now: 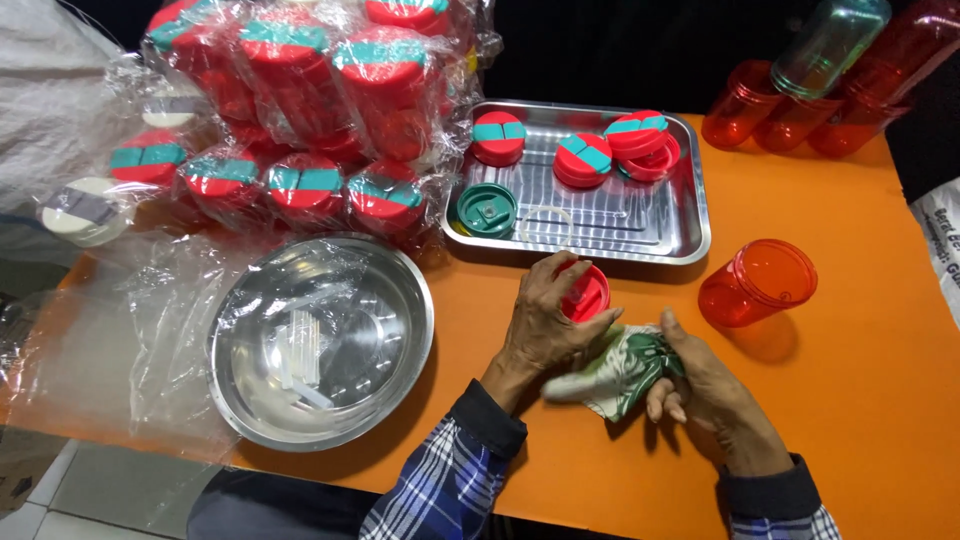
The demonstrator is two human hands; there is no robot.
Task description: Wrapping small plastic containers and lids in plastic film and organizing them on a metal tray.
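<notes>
A red screw lid (586,293) stands on its edge near the middle of the orange worktop (860,400), its hollow side turned toward the right hand. The left hand (545,320) is curled over it from above, fingers clamped on the rim, which keeps it from rolling and leaves the inside open. The right hand (700,385) is closed around a bunched green-and-white cloth (625,370), whose gathered end lies just below the lid and touches the left hand; held that way, the cloth looks ready for wiping into the lid, though that is a judgement.

Just right of the hands a red translucent jar (757,283) lies on its side, mouth up and to the right, apart from the lid. Behind the hands a steel tray (690,225) holds several red lids with teal flaps (583,158) and one green lid (487,208), loose and within easy reach. To the left sits a steel bowl (410,300) with a few clear plastic strips in it. Behind it are plastic-wrapped stacks of lids (300,90), kept bundled. More empty jars (800,110), red and one green, lie piled at the far right corner.
</notes>
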